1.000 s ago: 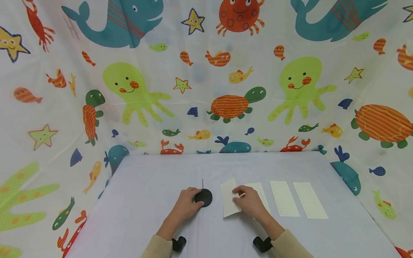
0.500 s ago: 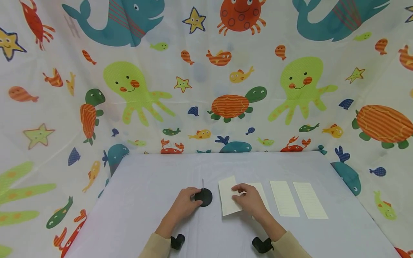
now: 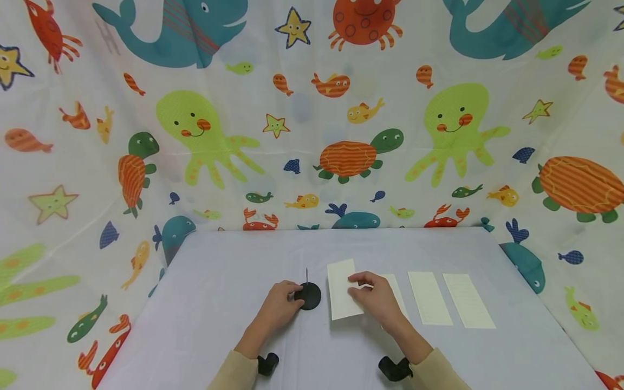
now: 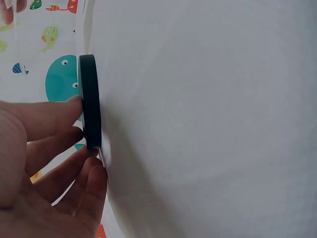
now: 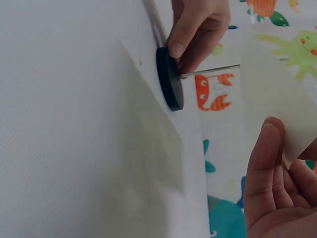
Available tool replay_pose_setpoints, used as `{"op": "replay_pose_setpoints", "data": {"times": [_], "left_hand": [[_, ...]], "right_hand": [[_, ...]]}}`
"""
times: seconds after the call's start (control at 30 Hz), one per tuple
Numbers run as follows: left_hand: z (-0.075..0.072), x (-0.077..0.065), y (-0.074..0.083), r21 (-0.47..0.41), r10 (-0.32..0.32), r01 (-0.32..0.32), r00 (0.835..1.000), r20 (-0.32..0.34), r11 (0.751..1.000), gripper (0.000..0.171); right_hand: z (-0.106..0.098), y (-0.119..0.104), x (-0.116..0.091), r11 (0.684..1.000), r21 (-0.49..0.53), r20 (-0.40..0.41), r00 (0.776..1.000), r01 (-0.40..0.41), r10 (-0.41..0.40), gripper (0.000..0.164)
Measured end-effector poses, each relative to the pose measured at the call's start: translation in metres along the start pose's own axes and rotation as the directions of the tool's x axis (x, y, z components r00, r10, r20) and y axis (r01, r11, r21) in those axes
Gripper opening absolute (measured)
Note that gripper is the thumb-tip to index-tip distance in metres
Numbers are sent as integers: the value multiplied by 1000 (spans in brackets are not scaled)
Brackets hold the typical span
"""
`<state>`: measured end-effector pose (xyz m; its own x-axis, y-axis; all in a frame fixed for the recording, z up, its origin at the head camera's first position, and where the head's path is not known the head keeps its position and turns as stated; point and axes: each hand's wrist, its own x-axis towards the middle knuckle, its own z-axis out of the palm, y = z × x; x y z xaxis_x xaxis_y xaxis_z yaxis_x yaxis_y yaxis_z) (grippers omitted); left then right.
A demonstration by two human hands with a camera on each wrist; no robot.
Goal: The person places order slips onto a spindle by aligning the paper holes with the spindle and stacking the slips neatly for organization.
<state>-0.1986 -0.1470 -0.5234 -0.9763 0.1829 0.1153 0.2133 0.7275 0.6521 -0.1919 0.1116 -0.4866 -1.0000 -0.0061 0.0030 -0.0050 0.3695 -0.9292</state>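
A bill spike with a round black base (image 3: 308,296) and a thin upright metal rod (image 5: 213,70) stands on the white table. My left hand (image 3: 279,304) holds the base by its left edge, fingers on the far side and thumb on the near side; the left wrist view shows the base (image 4: 90,99) edge-on at the fingertips. To the right of the spike, my right hand (image 3: 377,297) pinches a cream slip of paper (image 3: 343,291) by its right edge between thumb and fingers. The slip is raised and tilted, and overlaps the rod's upper part in the right wrist view.
Two cream lined slips, a nearer one (image 3: 429,298) and an outer one (image 3: 469,300), lie flat at the right. Another slip (image 3: 394,283) lies partly behind my right hand. A curtain (image 3: 302,108) printed with sea animals hangs behind the table (image 3: 234,254).
My right hand has lifted the slip a little and brought it slightly left, closer to the spike. The left hand stays on the base. The head view has tilted very slightly.
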Motion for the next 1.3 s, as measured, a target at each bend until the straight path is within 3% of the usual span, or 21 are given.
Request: {"op": "replay_pose_setpoints", "data": {"times": [0.33,0.67,0.87,1.07,1.3], "left_hand": [[-3,1,1,8,40,-39,999,-17,999,29],[-4,0,4,28,21,-20,999,-27,999,27],[-7,-2,8,-2,-25,25,999,-40,1000,26],[-15,0,18,-68,-64,57,992,-110,996,22],[-27,5,34,-138,-10,-22,975,-223,990,18]], "right_hand": [[-2,-13,0,996,90,8,1000,-19,18,20],[-3,-24,-2,984,174,10,1000,19,-21,21],[-2,-29,-5,973,227,10,999,30,-33,21],[0,-32,-6,968,244,1,998,54,-56,21],[4,-35,-6,955,278,-6,995,99,-102,22]]}}
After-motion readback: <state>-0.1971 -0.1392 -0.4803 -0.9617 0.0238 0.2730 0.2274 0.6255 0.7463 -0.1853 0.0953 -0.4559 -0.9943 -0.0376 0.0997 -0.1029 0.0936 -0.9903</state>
